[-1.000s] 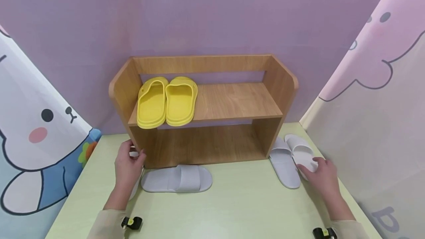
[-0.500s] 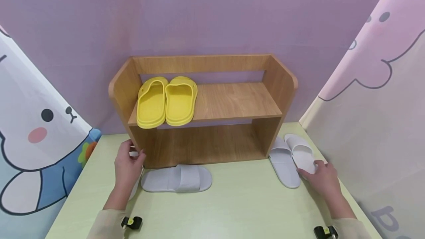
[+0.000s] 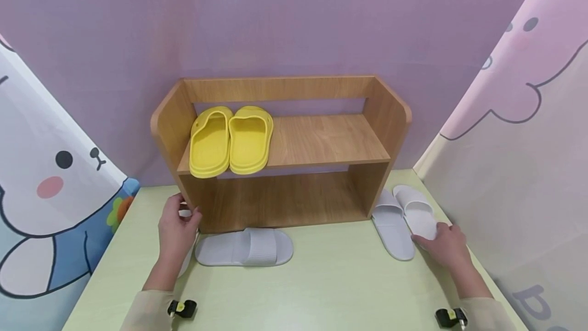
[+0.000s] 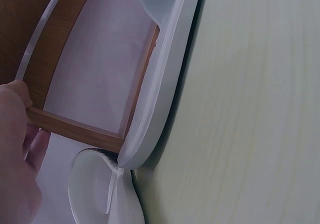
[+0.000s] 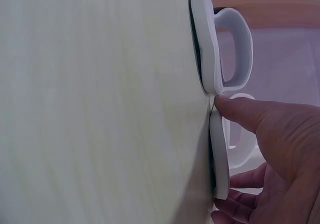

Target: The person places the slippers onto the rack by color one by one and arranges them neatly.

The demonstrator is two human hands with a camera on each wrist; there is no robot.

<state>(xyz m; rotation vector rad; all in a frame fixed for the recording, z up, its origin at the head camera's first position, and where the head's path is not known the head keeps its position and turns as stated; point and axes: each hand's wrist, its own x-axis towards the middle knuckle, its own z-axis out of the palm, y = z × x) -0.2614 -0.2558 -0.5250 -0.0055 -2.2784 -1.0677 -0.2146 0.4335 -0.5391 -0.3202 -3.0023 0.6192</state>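
My left hand (image 3: 176, 229) grips the front edge of the left side panel of a wooden shoe rack (image 3: 321, 139). In the left wrist view, thumb and fingers lie on either side of that panel (image 4: 75, 129). My right hand (image 3: 444, 248) is at the heel of the outer white slipper (image 3: 419, 213), right of the rack. The right wrist view shows the thumb at one edge of this slipper (image 5: 219, 159) and fingers at the other, pinching it. Its inner mate (image 3: 394, 231) lies alongside, close to the rack.
Two yellow clogs (image 3: 249, 149) stand on the left of the upper shelf. One pale slipper (image 3: 225, 249) lies sideways before the rack; another (image 3: 186, 262) is mostly hidden behind my left hand. A purple backdrop (image 3: 294, 19) and printed side cloths enclose the pale table (image 3: 321, 280).
My right hand has shifted slightly forward and to the right, its thumb drawing back from over the slipper to its edge. The left hand and rack stay in place.
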